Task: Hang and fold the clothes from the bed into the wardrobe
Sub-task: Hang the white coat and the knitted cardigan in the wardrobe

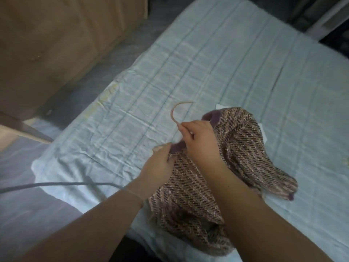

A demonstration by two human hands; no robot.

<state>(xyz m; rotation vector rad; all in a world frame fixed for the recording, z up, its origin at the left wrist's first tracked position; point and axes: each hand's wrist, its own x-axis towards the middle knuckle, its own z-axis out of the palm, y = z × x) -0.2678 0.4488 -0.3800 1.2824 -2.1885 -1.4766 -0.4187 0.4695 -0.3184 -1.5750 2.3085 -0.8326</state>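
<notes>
Knitted brown-striped sweater point(217, 167) lies on the bed point(207, 63) at five o'clock, left hand point(160, 163) pinching its purple collar point(177, 147), right hand point(200, 137) closed on the hanger point(174, 112) neck; best hold the collar wide while seating the shoulders evenly.

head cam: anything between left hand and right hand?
Head view: only the sweater's purple collar spans between left hand and right hand.

The hanger point(180, 112) shows only its hook; the knitted sweater point(236, 148) hides the rest
</notes>
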